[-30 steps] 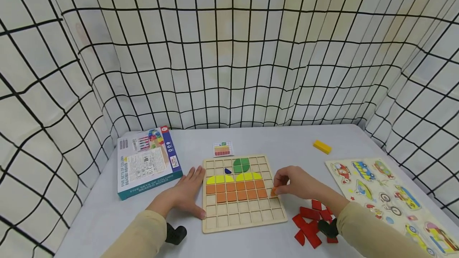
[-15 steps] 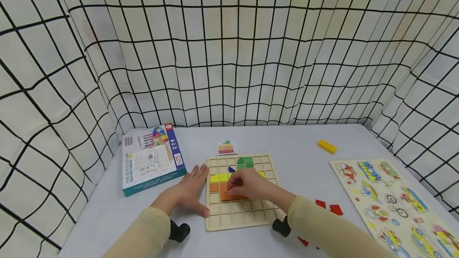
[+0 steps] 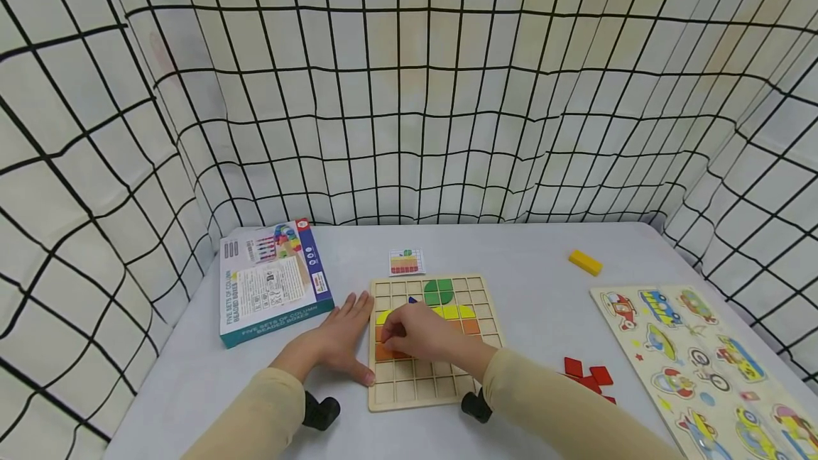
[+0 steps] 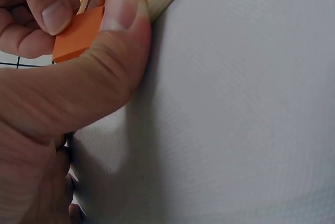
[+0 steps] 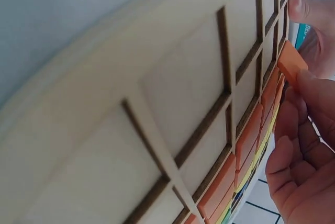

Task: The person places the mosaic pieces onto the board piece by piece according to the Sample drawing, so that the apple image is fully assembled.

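A wooden grid board [image 3: 418, 397] lies flat, with green quarter-round pieces [image 3: 438, 292], yellow pieces [image 3: 461, 311] and orange square tiles [image 3: 471, 326] in its cells. My left hand [image 3: 339, 338] rests along the board's left edge, fingers and thumb extended. Over the left end of the orange rows, my right hand [image 3: 418, 331] pinches an orange tile [image 5: 292, 63] between thumb and fingers. That tile stands tilted at the grid in the right wrist view. In the left wrist view it shows beside my left thumb [image 4: 120, 41]. My right hand hides part of the rows.
A small picture card [image 3: 406, 262] lies behind the board. To the left is a boxed set [image 3: 275, 286]. Red pieces [image 3: 584, 375] lie right of the board, partly behind my sleeve. A yellow block [image 3: 585, 262] and a vehicle picture board [image 3: 690, 368] are farther right.
My right hand has moved from the board's right edge across to the left end of the orange rows. My left hand has stayed at the left edge. The head view has shifted slightly.
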The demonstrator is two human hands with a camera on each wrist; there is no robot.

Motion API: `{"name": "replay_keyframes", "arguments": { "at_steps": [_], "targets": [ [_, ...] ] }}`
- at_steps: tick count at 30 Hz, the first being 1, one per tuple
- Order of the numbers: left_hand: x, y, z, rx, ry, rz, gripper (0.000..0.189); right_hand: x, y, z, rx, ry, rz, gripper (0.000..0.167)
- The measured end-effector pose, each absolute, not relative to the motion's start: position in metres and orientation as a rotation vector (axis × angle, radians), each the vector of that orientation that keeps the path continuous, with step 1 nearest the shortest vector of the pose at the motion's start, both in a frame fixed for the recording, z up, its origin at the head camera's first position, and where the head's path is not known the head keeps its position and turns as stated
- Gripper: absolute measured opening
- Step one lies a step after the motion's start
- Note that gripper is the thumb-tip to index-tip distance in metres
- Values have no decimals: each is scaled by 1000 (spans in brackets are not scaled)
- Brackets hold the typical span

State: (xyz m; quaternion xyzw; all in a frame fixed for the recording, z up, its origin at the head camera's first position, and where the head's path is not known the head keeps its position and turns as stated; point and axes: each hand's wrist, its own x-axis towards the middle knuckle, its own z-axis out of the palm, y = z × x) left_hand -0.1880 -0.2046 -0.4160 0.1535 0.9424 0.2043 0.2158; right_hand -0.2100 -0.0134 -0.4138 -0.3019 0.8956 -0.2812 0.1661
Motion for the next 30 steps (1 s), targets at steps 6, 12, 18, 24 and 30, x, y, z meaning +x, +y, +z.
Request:
{"name": "replay_keyframes", "arguments": {
  "at_steps": [6, 12, 18, 24, 30],
  "targets": [
    [-189, -205, -416, 433, 2614, 577, 129, -208, -20, -412, -904, 2634, -631, 5],
    [-190, -205, -417, 418, 2610, 578, 130, -206, -24, -411, -900, 2657, -533, 2],
    [-188, -204, -416, 415, 2612, 580, 130, -205, -25, -412, -930, 2678, -467, 5],
    [-186, -203, -413, 415, 2613, 582, 129, -203, -23, -410, -963, 2687, -468, 5],
    [-187, -204, -416, 420, 2622, 572, 129, -203, -8, -410, -921, 2675, -612, 5]
  ]
}}
